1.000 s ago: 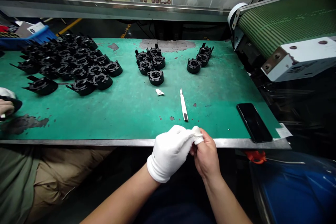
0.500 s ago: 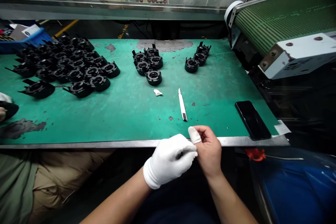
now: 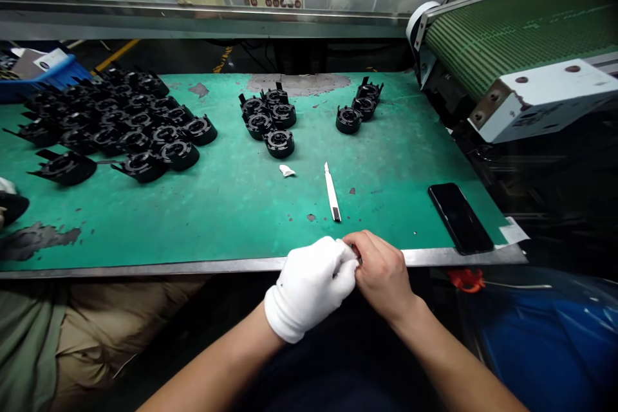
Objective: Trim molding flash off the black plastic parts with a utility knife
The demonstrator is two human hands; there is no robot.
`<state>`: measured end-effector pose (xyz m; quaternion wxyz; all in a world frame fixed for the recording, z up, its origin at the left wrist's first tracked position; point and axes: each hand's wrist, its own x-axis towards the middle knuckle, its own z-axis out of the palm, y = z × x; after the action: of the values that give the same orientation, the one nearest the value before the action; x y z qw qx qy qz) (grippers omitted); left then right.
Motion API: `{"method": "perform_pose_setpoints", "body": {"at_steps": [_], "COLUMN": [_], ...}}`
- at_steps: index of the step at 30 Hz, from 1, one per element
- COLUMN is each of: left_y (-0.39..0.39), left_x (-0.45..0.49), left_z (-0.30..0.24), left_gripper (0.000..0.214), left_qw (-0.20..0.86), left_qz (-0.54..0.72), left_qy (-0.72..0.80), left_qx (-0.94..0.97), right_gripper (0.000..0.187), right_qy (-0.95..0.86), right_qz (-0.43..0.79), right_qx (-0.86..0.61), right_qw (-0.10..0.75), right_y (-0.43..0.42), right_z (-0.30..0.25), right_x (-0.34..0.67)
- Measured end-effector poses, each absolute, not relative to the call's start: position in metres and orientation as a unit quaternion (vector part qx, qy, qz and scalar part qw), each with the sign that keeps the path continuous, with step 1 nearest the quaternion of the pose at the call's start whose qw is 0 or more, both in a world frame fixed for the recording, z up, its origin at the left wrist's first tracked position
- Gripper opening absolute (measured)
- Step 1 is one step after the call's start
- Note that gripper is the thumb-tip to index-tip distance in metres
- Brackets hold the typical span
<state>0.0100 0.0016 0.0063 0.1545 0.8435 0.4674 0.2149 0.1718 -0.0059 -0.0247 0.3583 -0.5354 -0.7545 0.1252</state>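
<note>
My left hand (image 3: 311, 283), in a white knit glove, is closed with its fingertips against my right hand. My right hand (image 3: 383, 273) is bare and curled, its thumb hidden behind the gloved fingers. What the two hands pinch between them does not show; the white finger cot seen earlier on my right thumb is out of sight. Just beyond them on the green mat (image 3: 232, 212) lies a slim white craft knife (image 3: 331, 192), blade pointing away. A small white finger cot (image 3: 287, 170) lies to its left.
Black round plastic parts stand in a large cluster (image 3: 116, 119), a middle group (image 3: 270, 112) and a group of three (image 3: 360, 106). A phone (image 3: 461, 217) lies right, below a green conveyor (image 3: 521, 26). A co-worker's hand (image 3: 7, 196) holds a black part at far left.
My right hand has turned over and its fingers have curled in, hiding the thumb with its white finger cot. My gloved left hand stays against it. The view has shifted slightly.
</note>
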Motion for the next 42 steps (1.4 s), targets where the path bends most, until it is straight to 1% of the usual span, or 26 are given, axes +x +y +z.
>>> {"method": "perform_pose_setpoints", "body": {"at_steps": [4,7,9,15,18,20,22,23,26,28,29,31,33,34,35,37,39,42], "left_y": [0.001,-0.005,-0.013,-0.032,-0.036,-0.038,-0.039,-0.04,-0.042,-0.043,-0.042,-0.04,-0.034,-0.029,-0.024,-0.01,0.003,0.018], "left_x": [0.007,0.005,0.005,-0.005,-0.015,-0.023,-0.029,-0.032,-0.038,-0.041,-0.043,-0.049,-0.056,-0.059,-0.063,-0.067,-0.066,-0.058], "left_z": [0.009,0.005,0.0,-0.005,-0.005,-0.006,-0.007,-0.008,-0.01,-0.011,-0.011,-0.011,-0.011,-0.011,-0.011,-0.009,-0.007,0.0], "left_gripper": [0.017,0.015,0.013,0.013,0.013,0.015,0.017,0.017,0.018,0.016,0.016,0.016,0.013,0.012,0.012,0.022,0.031,0.028], "left_qw": [0.267,0.326,0.351,0.391,0.394,0.392,0.393,0.392,0.381,0.376,0.376,0.38,0.385,0.39,0.396,0.401,0.407,0.46], "left_qz": [0.275,0.314,0.331,0.394,0.417,0.425,0.43,0.433,0.445,0.453,0.456,0.462,0.474,0.482,0.489,0.502,0.506,0.505], "left_qy": [0.428,0.349,0.328,0.439,0.46,0.477,0.485,0.485,0.487,0.494,0.498,0.507,0.529,0.546,0.565,0.599,0.602,0.55], "left_qx": [0.818,0.821,0.812,0.707,0.678,0.662,0.653,0.651,0.649,0.64,0.634,0.62,0.589,0.563,0.533,0.478,0.465,0.481], "right_gripper": [0.021,0.018,0.024,0.047,0.052,0.052,0.047,0.04,0.004,0.015,0.016,0.009,0.002,0.004,0.008,0.019,0.027,0.029], "right_qy": [-0.749,-0.729,-0.71,-0.694,-0.719,-0.741,-0.755,-0.76,-0.773,-0.777,-0.776,-0.764,-0.743,-0.729,-0.714,-0.678,-0.639,-0.575], "right_qz": [0.15,0.177,0.198,0.222,0.219,0.212,0.198,0.191,0.19,0.206,0.218,0.249,0.287,0.312,0.341,0.406,0.468,0.532], "right_qx": [-0.542,-0.557,-0.567,-0.574,-0.557,-0.545,-0.541,-0.54,-0.529,-0.518,-0.515,-0.515,-0.518,-0.519,-0.518,-0.511,-0.499,-0.491], "right_qw": [0.35,0.357,0.367,0.373,0.352,0.33,0.312,0.306,0.295,0.292,0.293,0.299,0.312,0.319,0.326,0.338,0.352,0.382], "right_y": [-0.004,0.001,0.005,0.031,0.06,0.085,0.112,0.124,0.155,0.17,0.176,0.182,0.179,0.173,0.164,0.138,0.106,0.063], "right_z": [-0.019,-0.018,-0.017,-0.01,-0.007,-0.007,-0.008,-0.01,-0.014,-0.018,-0.019,-0.021,-0.02,-0.019,-0.017,-0.013,-0.008,-0.007], "right_x": [0.168,0.166,0.165,0.162,0.157,0.148,0.134,0.126,0.099,0.084,0.079,0.073,0.073,0.074,0.076,0.081,0.086,0.094]}}
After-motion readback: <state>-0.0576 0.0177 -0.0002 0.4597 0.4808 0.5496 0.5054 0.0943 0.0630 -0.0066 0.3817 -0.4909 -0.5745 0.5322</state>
